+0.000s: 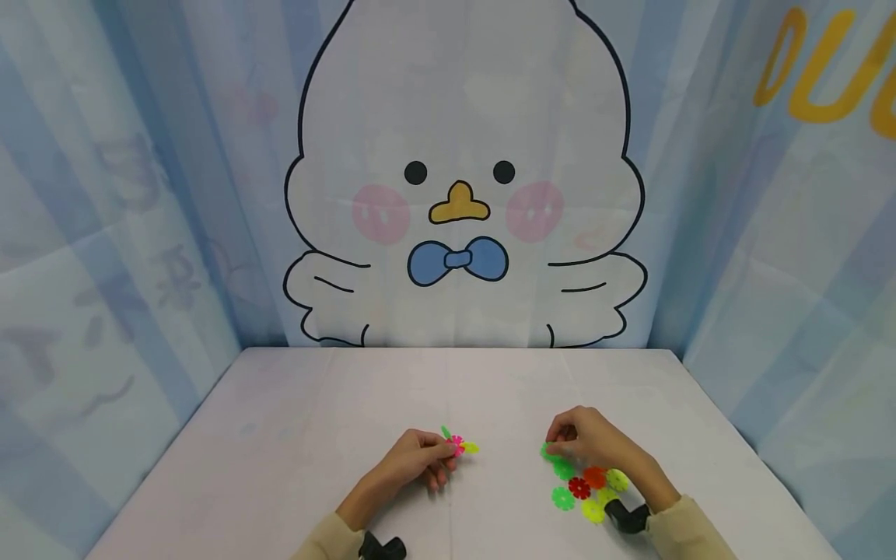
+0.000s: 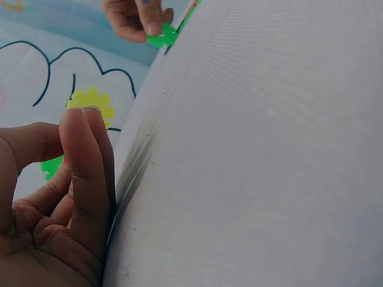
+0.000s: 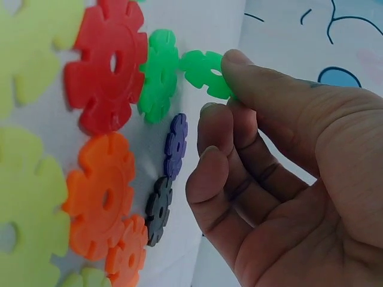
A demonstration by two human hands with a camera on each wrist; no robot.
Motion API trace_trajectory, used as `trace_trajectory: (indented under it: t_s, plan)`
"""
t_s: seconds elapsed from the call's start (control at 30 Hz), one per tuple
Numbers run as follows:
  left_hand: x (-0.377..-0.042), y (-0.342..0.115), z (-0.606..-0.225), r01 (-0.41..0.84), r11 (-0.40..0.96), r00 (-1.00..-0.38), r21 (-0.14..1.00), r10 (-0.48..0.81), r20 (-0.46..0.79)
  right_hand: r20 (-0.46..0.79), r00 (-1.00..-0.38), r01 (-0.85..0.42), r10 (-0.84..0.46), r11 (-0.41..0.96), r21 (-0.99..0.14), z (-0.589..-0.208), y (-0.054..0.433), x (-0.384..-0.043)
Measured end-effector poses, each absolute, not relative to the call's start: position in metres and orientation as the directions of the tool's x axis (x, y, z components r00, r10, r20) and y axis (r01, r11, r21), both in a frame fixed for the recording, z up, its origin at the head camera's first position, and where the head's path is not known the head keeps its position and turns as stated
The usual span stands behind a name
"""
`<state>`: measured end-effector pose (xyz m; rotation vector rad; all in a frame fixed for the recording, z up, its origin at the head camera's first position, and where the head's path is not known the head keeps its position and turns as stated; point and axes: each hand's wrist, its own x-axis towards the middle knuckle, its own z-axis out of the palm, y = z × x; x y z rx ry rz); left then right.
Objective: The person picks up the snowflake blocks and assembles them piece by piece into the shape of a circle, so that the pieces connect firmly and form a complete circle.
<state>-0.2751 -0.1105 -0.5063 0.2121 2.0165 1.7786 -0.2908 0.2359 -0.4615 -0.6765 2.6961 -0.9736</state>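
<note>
My left hand (image 1: 418,460) pinches a small joined cluster of plastic snowflake discs: a pink disc (image 1: 457,445) between a yellow disc (image 2: 93,103) and a green disc (image 2: 51,169). In the left wrist view the fingers hide most of the pink one. Over on the right, my right hand (image 1: 595,439) pinches a green snowflake disc (image 3: 204,72) between thumb and fingers, its slotted edge sticking out. That disc is just above the table, near another green disc (image 3: 160,76); whether the two touch I cannot tell.
Loose discs lie below and beside the right hand, among them a red disc (image 3: 112,66), an orange disc (image 3: 103,194), a purple disc (image 3: 176,146), a black disc (image 3: 159,210) and several yellow ones. The white table (image 1: 315,404) ends at a curtain (image 1: 462,311) with a cartoon bird.
</note>
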Motion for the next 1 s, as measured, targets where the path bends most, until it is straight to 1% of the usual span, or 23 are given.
trace_trajectory:
  t_s: [0.13,0.37,0.53,0.67,0.83,1.0]
  plan:
    - [-0.275,-0.111,-0.506,-0.178,0.167,-0.888,0.970,0.397,-0.232,-0.023,-0.878,-0.345,-0.478,0.665,-0.663,-0.465,0.234,-0.291]
    - [-0.274,-0.111,-0.506,-0.176,0.166,-0.890,0.970,0.395,-0.229,0.004,-0.855,-0.374,-0.519,0.609,-0.699,-0.472,0.229,-0.294]
    - [-0.274,-0.110,-0.505,-0.173,0.167,-0.891,0.971,0.393,-0.227,0.023,-0.849,-0.383,-0.527,0.585,-0.715,-0.475,0.225,-0.295]
    - [-0.273,-0.111,-0.505,-0.172,0.165,-0.891,0.971,0.393,-0.225,0.011,-0.849,-0.363,-0.529,0.566,-0.740,-0.476,0.220,-0.295]
    - [-0.275,-0.111,-0.507,-0.167,0.160,-0.889,0.973,0.402,-0.218,-0.020,-0.848,-0.305,-0.529,0.518,-0.799,-0.477,0.213,-0.293]
    - [-0.275,-0.111,-0.506,-0.164,0.158,-0.888,0.974,0.406,-0.216,-0.031,-0.849,-0.291,-0.527,0.516,-0.806,-0.480,0.209,-0.294]
